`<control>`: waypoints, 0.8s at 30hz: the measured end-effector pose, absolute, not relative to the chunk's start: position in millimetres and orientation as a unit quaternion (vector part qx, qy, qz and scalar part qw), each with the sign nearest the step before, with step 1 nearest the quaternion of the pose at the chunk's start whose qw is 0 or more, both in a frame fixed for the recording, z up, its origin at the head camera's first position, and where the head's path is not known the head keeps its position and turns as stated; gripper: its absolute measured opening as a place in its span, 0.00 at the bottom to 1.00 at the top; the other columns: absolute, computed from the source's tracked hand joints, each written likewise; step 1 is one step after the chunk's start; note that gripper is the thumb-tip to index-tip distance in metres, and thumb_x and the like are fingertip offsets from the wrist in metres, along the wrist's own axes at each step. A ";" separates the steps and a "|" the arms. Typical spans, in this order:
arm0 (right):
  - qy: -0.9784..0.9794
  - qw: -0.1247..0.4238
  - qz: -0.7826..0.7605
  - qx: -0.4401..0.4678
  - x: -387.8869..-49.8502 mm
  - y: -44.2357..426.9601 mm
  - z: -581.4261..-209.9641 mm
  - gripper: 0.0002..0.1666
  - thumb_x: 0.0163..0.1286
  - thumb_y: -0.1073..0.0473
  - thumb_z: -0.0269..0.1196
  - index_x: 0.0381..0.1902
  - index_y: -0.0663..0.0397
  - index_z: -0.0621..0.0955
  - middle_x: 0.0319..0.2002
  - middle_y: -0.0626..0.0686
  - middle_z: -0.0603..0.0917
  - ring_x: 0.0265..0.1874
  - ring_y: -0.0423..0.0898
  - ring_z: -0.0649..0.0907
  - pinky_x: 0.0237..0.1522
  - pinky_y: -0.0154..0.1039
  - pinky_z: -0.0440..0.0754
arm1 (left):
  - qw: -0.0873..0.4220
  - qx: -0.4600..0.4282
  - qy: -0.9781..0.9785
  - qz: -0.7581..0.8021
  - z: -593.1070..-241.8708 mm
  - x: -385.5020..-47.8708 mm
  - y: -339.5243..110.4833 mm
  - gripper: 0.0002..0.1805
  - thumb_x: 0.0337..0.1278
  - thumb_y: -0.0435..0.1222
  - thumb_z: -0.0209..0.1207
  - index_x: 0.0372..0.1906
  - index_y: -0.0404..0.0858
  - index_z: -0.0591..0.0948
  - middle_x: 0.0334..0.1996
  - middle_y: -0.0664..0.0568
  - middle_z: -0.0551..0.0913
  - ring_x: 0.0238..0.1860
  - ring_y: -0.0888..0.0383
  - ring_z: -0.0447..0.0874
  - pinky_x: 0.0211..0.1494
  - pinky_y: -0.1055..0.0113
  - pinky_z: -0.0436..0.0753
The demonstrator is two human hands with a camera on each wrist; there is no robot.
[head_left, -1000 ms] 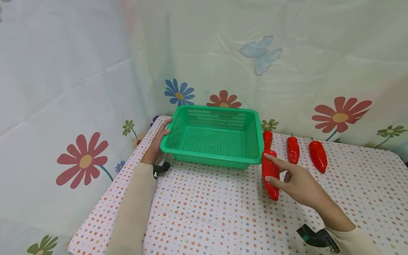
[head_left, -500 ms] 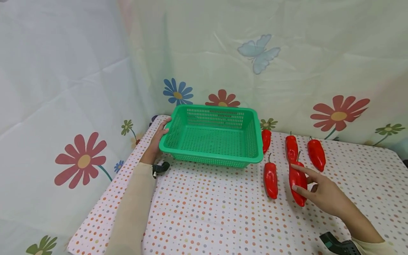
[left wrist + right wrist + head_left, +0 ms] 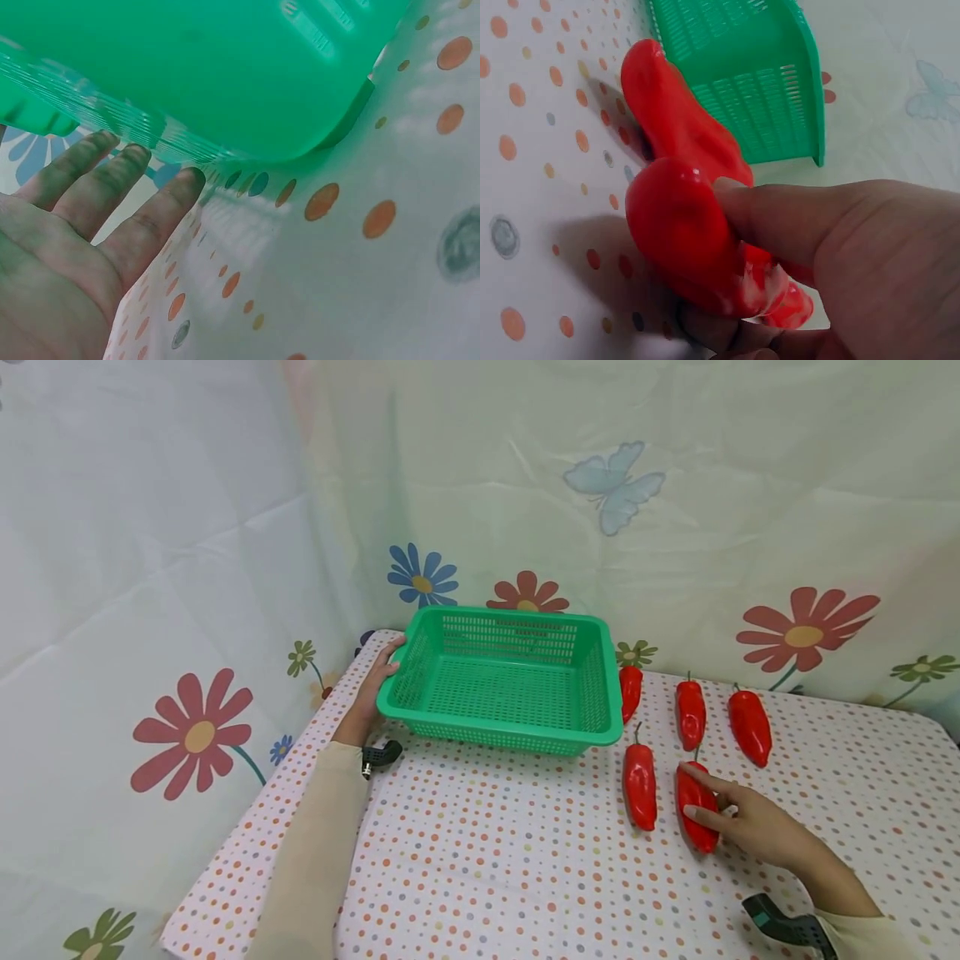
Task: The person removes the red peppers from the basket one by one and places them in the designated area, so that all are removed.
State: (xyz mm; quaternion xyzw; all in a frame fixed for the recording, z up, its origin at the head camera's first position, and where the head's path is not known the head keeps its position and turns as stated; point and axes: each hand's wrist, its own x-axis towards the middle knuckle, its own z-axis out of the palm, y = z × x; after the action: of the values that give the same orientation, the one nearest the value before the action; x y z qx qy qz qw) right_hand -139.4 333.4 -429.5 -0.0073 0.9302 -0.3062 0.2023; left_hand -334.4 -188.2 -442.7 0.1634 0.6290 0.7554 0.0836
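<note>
My right hand pinches a red chili pepper between thumb and fingers, low at the tabletop. In the right wrist view the pepper fills the grip, and part of the fingers is hidden behind it. Another red pepper lies just to the left. The green plastic basket has nothing inside. At its left end is my left hand; in the left wrist view the fingers are fairly straight, their tips touching or very near the basket's side.
Two more red peppers, one and a wider one, lie farther back on the right. Another pepper is partly hidden by the basket's right end. A dotted cloth covers the table, and a flowered curtain hangs behind.
The right hand has moved rightward with the pepper, away from the basket's right side, then slightly down to the table. The left hand and basket have not moved.
</note>
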 end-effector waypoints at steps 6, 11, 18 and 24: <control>0.927 0.212 -0.308 -0.005 -132.8 338.4 -425.8 0.51 0.69 0.40 0.60 0.79 0.52 0.49 0.36 0.57 0.74 0.30 0.48 0.72 0.26 0.38 0.70 | 0.083 0.159 0.626 0.759 -442.6 -337.3 -180.2 0.31 0.74 0.37 0.35 0.79 0.44 0.50 0.77 0.46 0.48 0.68 0.51 0.58 0.64 0.65 0.67; 0.931 0.208 -0.299 -0.014 -130.3 347.5 -415.0 0.54 0.68 0.41 0.61 0.79 0.49 0.44 0.46 0.64 0.78 0.31 0.48 0.75 0.28 0.39 0.75 | 0.075 0.146 0.633 0.756 -450.5 -343.1 -178.3 0.31 0.74 0.38 0.36 0.79 0.46 0.49 0.77 0.48 0.49 0.66 0.54 0.59 0.63 0.65 0.67; 0.957 0.115 -0.264 -0.028 -132.6 364.7 -389.4 0.51 0.72 0.45 0.58 0.80 0.47 0.42 0.47 0.64 0.78 0.28 0.46 0.74 0.24 0.37 0.72 | 0.046 0.119 0.643 0.755 -457.3 -344.0 -182.9 0.32 0.71 0.41 0.37 0.78 0.51 0.53 0.79 0.54 0.48 0.71 0.52 0.53 0.68 0.60 0.59; 0.961 0.079 -0.264 0.000 -122.3 372.4 -382.2 0.48 0.74 0.43 0.54 0.79 0.47 0.43 0.44 0.62 0.78 0.25 0.43 0.72 0.22 0.36 0.70 | 0.053 0.128 0.631 0.764 -453.0 -339.9 -184.3 0.32 0.71 0.39 0.37 0.79 0.48 0.52 0.78 0.52 0.49 0.70 0.54 0.55 0.67 0.62 0.60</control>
State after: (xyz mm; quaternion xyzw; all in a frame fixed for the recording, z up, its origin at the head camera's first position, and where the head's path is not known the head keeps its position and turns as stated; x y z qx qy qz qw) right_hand -122.3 372.4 -382.2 0.0002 0.9613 -0.2642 0.0786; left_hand -339.9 -184.3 -453.0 0.1280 0.6308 0.7635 0.0528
